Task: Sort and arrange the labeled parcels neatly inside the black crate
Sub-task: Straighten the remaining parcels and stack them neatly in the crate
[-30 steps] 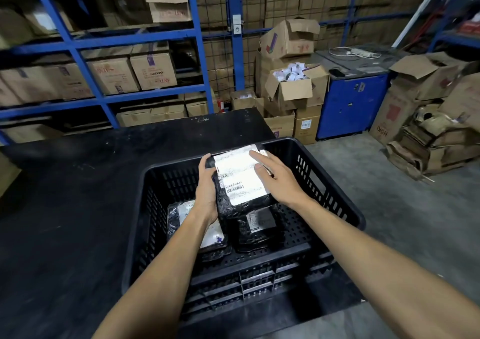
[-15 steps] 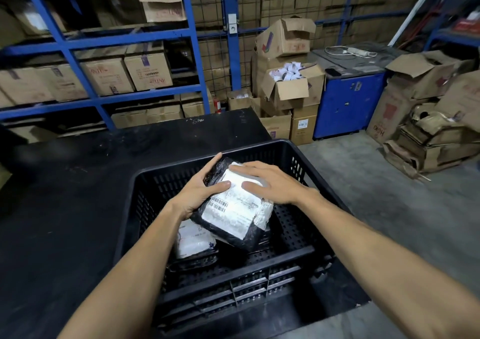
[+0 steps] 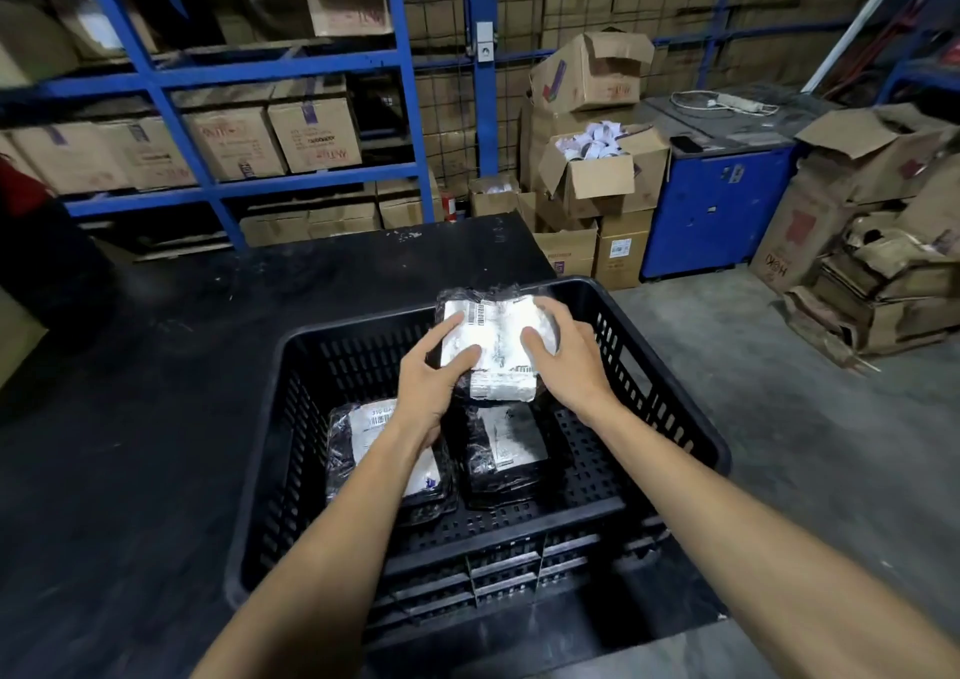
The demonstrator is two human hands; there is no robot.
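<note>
Parcels here look soft and light: black plastic film, crinkled and probably slick, around a firmer flat core. Just above centre frame, the top parcel (image 3: 491, 351) is clasped between the left hand (image 3: 435, 370) and right hand (image 3: 563, 361), fingers spread on its label, over the far half of the black crate (image 3: 670, 418). Gripping opposite edges seems safest. Two more parcels (image 3: 447, 462) lie flat below.

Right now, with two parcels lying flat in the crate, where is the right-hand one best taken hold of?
Probably by its two long side edges, coming straight down from above. The right-hand parcel lies flat, label up, on the black crate floor. There is a gap between it and the left parcel, and bare floor on its right, so fingers can likely slip down both sides.
</note>
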